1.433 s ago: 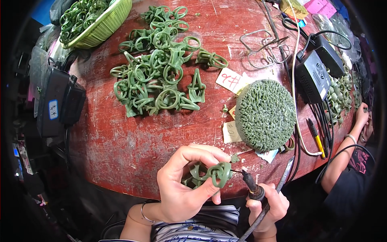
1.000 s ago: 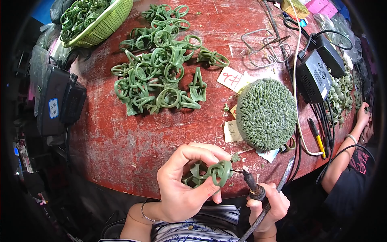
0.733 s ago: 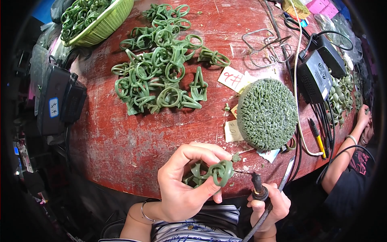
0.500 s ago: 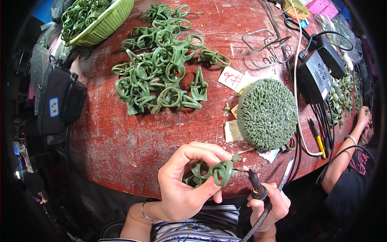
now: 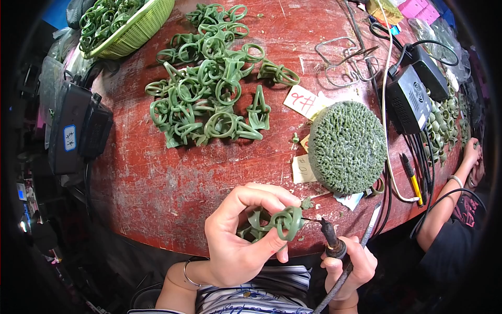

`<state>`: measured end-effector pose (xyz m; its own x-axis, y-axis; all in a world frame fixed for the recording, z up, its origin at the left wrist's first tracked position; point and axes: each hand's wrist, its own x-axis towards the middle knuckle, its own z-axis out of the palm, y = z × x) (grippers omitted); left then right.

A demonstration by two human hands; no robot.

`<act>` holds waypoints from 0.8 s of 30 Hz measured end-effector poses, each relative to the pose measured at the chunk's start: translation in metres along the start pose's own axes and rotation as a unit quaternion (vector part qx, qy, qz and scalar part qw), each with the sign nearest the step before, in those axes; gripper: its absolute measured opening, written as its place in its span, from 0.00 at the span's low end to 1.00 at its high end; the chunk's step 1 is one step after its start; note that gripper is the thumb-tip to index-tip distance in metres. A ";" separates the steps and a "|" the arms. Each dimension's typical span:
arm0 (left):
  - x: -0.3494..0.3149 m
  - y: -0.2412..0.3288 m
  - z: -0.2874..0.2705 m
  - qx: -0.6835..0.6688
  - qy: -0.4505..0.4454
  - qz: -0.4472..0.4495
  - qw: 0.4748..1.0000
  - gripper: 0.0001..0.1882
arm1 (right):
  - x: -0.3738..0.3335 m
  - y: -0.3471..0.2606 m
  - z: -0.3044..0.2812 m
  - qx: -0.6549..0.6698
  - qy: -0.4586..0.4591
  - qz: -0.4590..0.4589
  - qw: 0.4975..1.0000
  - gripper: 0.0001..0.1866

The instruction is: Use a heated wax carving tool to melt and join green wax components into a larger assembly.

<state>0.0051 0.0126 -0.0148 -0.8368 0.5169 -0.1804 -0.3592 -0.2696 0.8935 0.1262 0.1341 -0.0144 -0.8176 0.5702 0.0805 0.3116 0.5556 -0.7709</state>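
My left hand (image 5: 238,238) pinches a small cluster of green wax rings (image 5: 289,222) between thumb and fingers, above the near table edge. Part of the cluster is hidden in the palm. In my right hand (image 5: 358,267) is a wax pen (image 5: 330,234), dark-bodied with a thin tip that points left at the nearest ring. Whether the tip touches the wax is too fine to tell. A slim metal tool (image 5: 373,222) with a flat, pale end also runs along my right hand, its grey textured handle slanting down past the fingers.
Green wax rings (image 5: 219,86) lie heaped on the red table (image 5: 157,193); more fill a green basket (image 5: 137,32). A round, rough green block (image 5: 346,147) sits over paper labels (image 5: 303,170). Black power boxes (image 5: 410,99), cables and a yellow-handled tool (image 5: 414,183) lie right, near another person's arm (image 5: 444,204).
Almost nothing differs. Both hands hold the same grips in nearly the same places, with the pen tip still beside the ring.
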 end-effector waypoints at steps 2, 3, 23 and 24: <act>0.000 0.000 0.000 -0.002 0.001 -0.001 1.000 0.16 | 0.000 0.000 0.000 0.001 0.001 0.002 1.000 0.27; 0.000 0.000 0.000 -0.006 0.003 -0.001 1.000 0.16 | 0.000 0.000 0.000 0.001 0.000 0.003 1.000 0.27; 0.000 -0.002 0.000 -0.008 0.008 0.003 1.000 0.15 | 0.000 0.001 0.000 -0.001 -0.003 0.005 1.000 0.27; 0.000 -0.001 0.000 -0.006 0.005 0.007 1.000 0.15 | 0.000 0.000 -0.001 -0.001 -0.003 0.005 1.000 0.27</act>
<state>0.0054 0.0132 -0.0158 -0.8452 0.5059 -0.1724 -0.3533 -0.2868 0.8905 0.1264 0.1348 -0.0143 -0.8168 0.5729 0.0686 0.3218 0.5511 -0.7699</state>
